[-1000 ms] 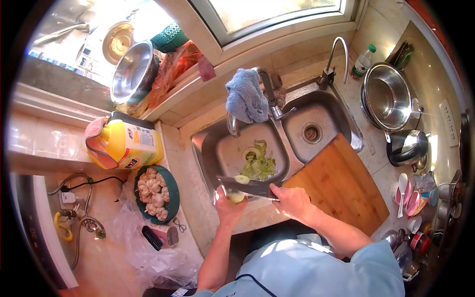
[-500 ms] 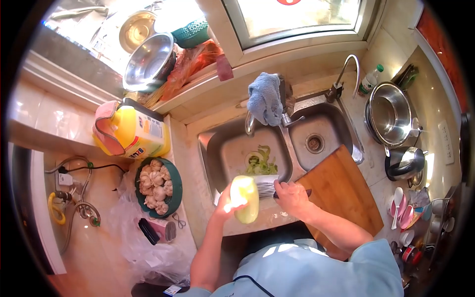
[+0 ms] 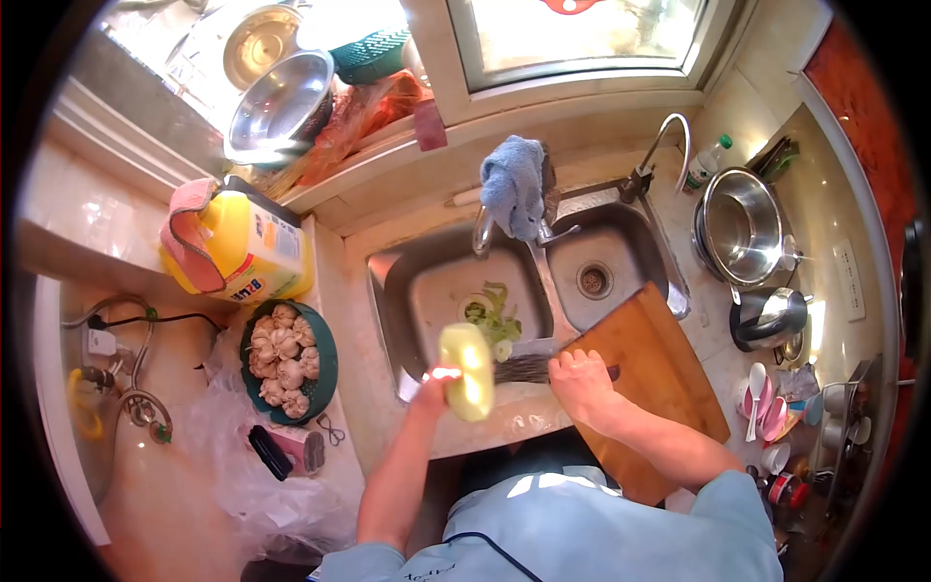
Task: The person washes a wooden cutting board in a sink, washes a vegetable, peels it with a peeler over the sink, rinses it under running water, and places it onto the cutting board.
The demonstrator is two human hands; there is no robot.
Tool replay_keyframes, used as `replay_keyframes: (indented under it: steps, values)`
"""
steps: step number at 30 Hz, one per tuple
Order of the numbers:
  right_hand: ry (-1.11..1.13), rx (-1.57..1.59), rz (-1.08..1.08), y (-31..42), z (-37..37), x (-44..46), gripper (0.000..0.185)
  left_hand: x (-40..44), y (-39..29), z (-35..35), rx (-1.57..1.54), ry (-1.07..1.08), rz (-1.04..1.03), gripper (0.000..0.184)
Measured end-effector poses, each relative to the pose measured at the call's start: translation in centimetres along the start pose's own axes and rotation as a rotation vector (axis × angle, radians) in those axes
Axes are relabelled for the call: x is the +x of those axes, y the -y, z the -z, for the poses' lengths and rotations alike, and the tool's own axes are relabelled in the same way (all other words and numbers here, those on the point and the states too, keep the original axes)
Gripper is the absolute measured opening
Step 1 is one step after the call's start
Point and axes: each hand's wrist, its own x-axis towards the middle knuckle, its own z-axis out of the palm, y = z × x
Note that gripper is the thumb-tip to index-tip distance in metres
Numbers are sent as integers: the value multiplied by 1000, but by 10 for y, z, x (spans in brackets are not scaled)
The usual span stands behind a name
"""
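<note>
My left hand (image 3: pixel 436 391) is closed around a pale green, peeled-looking gourd (image 3: pixel 467 373), held upright over the front edge of the left sink basin. In my right hand (image 3: pixel 580 384) is a wide-bladed knife (image 3: pixel 525 370), gripped by its dark handle. Its blade points left toward the gourd, with a small gap between them. Beneath, green peelings (image 3: pixel 493 308) lie in the left basin (image 3: pixel 412 291). A wooden cutting board (image 3: pixel 645 373) sits under my right hand and forearm, partly across the right basin.
A blue cloth (image 3: pixel 514 184) hangs over the faucet (image 3: pixel 482 233). Left of the sink are a green basket (image 3: pixel 328 364) of garlic, scissors (image 3: pixel 332 430) and a yellow jug (image 3: pixel 238 242). Metal bowls (image 3: pixel 739 223), a kettle (image 3: pixel 766 318) and a bottle (image 3: pixel 706 163) line the right counter.
The knife and my right hand have moved right, away from the gourd. The gourd is a little farther forward over the basin. The whole view has shifted slightly.
</note>
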Motion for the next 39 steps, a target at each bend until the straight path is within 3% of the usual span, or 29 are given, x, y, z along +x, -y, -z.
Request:
replay_keyframes:
  steps: [4, 8, 12, 16, 19, 20, 21, 22, 23, 25, 26, 29, 31, 33, 34, 35, 36, 37, 39]
  values:
    - [-25, -35, 70, 9, 10, 9, 5, 13, 26, -4, 26, -52, -38, 63]
    - [-26, 70, 75, 8, 30, 5, 6, 24, 12, 33, -75, -286, -110, 53]
    - [11, 61, 31, 4, 19, 7, 8, 3, -13, 8, -180, -1, -240, 63]
    - [61, 232, -142, -5, 19, 2, 17, -18, -9, -21, -194, -103, -230, 75]
    - [47, 396, -370, -23, 33, -30, 30, -26, -32, -23, -354, 29, -364, 79]
    - [34, 422, -444, -25, 38, -45, 30, -24, -40, -14, -282, -179, -364, 65]
    - [16, 447, -524, -24, 41, -59, 31, 3, -25, 37, -192, -612, -108, 64]
    - [21, 482, -631, -23, 44, -72, 31, 29, -26, 47, 526, -797, 85, 63]
    - [-1, 494, -684, -15, 46, -90, 31, 48, -26, 47, 1263, -907, 270, 62]
    - [-94, 499, -826, -11, 50, -117, 29, 61, -26, 43, 1448, -737, 77, 61]
    - [-171, 529, -909, -4, 55, -129, 28, 70, -35, 39, 1034, -715, 44, 51]
    - [-266, 500, -1126, 14, 29, -184, 30, 75, -71, 55, 51, -216, -1, 42]
    - [-281, 537, -1221, 12, 17, -204, 31, 86, -66, 63, 6, -452, 50, 52]
    - [-256, 600, -1285, 21, 4, -233, 32, 72, -27, 29, 1757, -881, 27, 64]
    - [-262, 624, -1298, 12, -5, -241, 32, 61, -20, 12, 1758, -694, -24, 70]
    - [-263, 648, -1319, 3, -15, -246, 33, 60, -7, -17, 1645, -696, -72, 67]
    - [-290, 697, -1331, -2, -20, -251, 34, 55, 10, -34, 1481, -516, -238, 64]
    - [-271, 725, -1328, 0, -29, -267, 34, 48, 19, -83, 1356, -349, -253, 68]
    - [-311, 757, -1301, -24, -47, -278, 34, 56, 61, -129, 1594, -95, -563, 77]
